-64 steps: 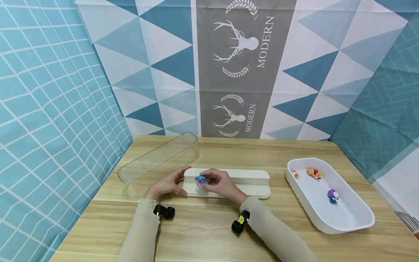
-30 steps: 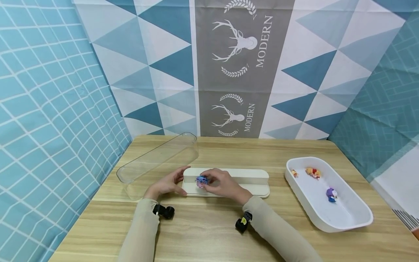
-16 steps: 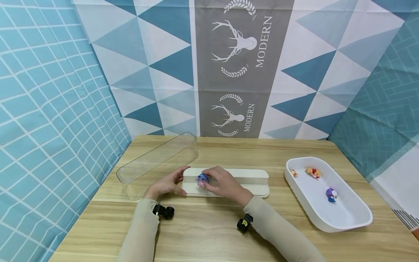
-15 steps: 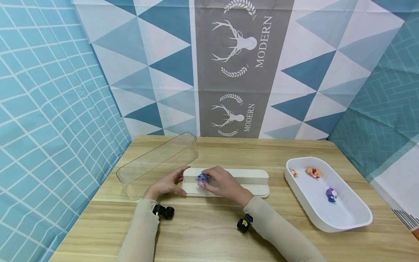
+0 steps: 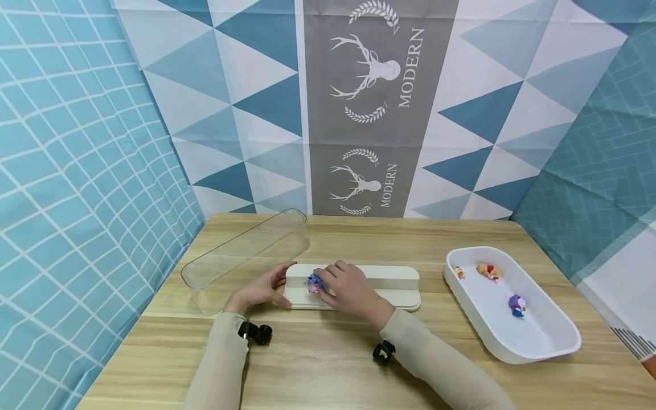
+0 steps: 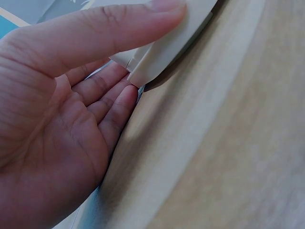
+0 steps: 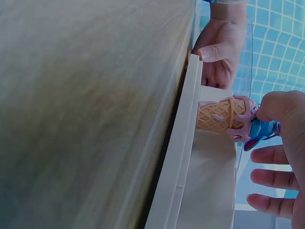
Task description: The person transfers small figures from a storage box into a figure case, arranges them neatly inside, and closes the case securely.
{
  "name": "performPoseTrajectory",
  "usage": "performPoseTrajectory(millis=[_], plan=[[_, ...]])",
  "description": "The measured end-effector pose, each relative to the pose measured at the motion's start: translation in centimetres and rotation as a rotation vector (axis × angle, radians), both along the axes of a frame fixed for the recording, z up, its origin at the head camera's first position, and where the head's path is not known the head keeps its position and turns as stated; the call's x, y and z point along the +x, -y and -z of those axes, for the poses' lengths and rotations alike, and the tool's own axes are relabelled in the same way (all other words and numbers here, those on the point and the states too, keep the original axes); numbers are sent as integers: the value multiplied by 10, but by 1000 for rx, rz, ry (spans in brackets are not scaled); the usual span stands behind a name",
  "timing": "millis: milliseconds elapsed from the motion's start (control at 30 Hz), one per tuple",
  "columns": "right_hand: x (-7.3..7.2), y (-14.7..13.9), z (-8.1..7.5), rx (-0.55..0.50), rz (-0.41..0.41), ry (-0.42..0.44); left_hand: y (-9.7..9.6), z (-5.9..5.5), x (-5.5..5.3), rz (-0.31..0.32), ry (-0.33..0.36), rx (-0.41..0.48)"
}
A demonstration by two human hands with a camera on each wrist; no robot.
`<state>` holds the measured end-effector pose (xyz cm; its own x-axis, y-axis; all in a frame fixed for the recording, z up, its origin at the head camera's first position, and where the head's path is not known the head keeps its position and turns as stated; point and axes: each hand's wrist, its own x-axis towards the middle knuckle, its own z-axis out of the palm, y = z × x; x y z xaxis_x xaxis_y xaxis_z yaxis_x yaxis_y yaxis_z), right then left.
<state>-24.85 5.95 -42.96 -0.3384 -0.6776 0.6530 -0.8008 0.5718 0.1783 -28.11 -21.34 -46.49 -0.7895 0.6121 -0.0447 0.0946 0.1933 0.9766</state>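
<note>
A figurine (image 7: pixel 226 116), a blue character on a pink-topped waffle cone, stands upright on the lower step of a long cream display base (image 5: pixel 386 279), near its left end. My right hand (image 5: pixel 353 289) pinches the blue top. In the right wrist view the thumb lies on that top, the index finger is hidden, and the other fingers (image 7: pixel 274 179) are held apart from it. My left hand (image 5: pixel 263 286) holds the base's left end, its thumb (image 6: pixel 138 24) on the base and its fingers around the end.
A clear cover (image 5: pixel 246 253) lies slanted at the back left of the wooden table (image 5: pixel 307 364). At the right, a white tray (image 5: pixel 484 327) holds a yellow-and-red figurine (image 5: pixel 488 271), a small orange one (image 5: pixel 459 272) and a purple-and-blue one (image 5: pixel 516 305).
My right hand's fingers have spread and lie further over the figurine, which has shifted and turned slightly on the base. My left hand keeps its place.
</note>
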Motion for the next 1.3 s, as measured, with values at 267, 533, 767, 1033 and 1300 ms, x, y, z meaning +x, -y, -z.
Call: performPoseTrajectory(millis=[267, 533, 767, 1033, 1300], plan=[[1, -2, -3, 28, 19, 8, -1, -1, 1, 8, -8, 7], [5, -9, -14, 123, 108, 31, 1, -1, 1, 4, -27, -12], [11, -18, -22, 211, 145, -3, 0, -2, 1, 1, -12, -20], [15, -29, -27, 272, 172, -56, 0, -2, -1, 1, -24, -42], [22, -45, -35, 337, 212, -92, -1, -3, 1, -14, -6, -35]])
